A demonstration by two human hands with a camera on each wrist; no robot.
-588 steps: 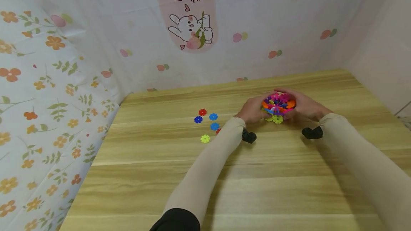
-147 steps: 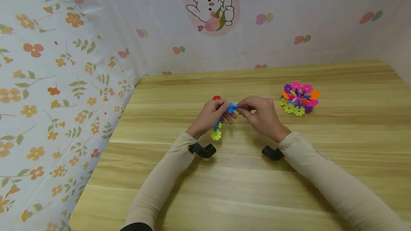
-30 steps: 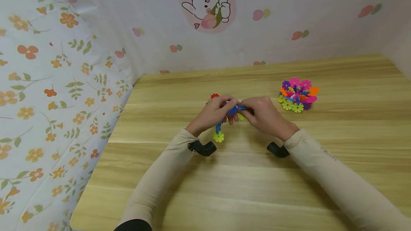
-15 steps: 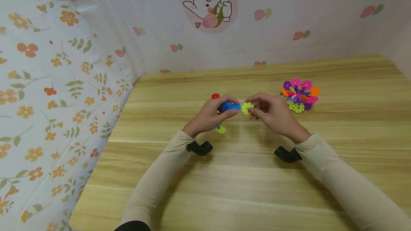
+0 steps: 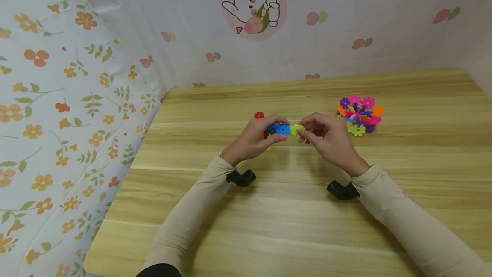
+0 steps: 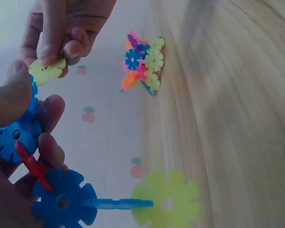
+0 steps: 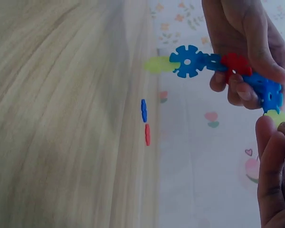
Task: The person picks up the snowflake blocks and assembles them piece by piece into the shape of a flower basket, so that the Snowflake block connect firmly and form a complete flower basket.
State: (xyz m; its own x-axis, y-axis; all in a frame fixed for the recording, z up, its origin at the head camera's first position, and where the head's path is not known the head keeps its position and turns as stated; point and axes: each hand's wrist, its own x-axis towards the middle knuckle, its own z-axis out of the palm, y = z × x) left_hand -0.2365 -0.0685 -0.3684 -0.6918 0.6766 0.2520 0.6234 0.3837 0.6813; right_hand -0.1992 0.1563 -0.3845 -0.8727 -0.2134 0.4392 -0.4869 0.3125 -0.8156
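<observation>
In the head view my left hand (image 5: 250, 141) grips a chain of slotted snowflake discs. Blue discs (image 5: 283, 129) show between its thumb and fingers, and the rest is mostly covered. The left wrist view shows the chain hanging below the palm: a red disc (image 6: 32, 166), a blue disc (image 6: 61, 202) and a yellow-green disc (image 6: 173, 203) at the end. My right hand (image 5: 332, 141) pinches another yellow-green disc (image 5: 297, 130) between thumb and fingertips, its edge right at the outermost blue disc. In the right wrist view that yellow-green disc (image 7: 277, 117) is partly hidden by fingertips.
Behind the left hand a loose red disc (image 5: 259, 115) lies on the wooden table (image 5: 292, 234); the right wrist view adds a loose dark blue disc (image 7: 144, 110) beside it. A multicoloured flower-shaped disc build (image 5: 359, 116) stands at the back right. Printed cloth (image 5: 153, 20) hangs behind.
Since 19.6 s ago both hands have left the flower build, and loose discs have become a chain. Within the last second the yellow-green disc came into sight and moved against the blue one.
</observation>
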